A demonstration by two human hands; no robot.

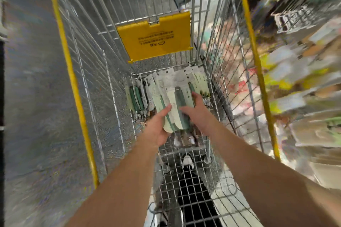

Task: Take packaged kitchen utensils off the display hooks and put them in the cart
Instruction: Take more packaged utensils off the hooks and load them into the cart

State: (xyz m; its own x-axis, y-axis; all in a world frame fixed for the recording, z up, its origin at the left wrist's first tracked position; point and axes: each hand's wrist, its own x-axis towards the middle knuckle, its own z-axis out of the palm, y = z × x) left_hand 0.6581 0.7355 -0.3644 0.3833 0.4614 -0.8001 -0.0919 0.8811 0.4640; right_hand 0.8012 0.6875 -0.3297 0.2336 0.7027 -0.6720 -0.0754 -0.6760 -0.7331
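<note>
Both hands gripping packs [175,108] low in cart [217,97]

Left hand [156,127] and right hand [197,108] clamping near end, long axis running near-to-far over pile [140,96].

A yellow plastic flap [154,37] hangs on the far end wall of the wire cart [217,83]. It carries dark print: a curved, smile-like mark and a few lines of small characters, all upside down from this view and too small and blurred to read. The packaged utensils [173,86] lying at the far end of the cart floor have pale cards with tiny print and marks, none of it legible. The shelves along the right edge are blurred; no text there can be read.
</note>
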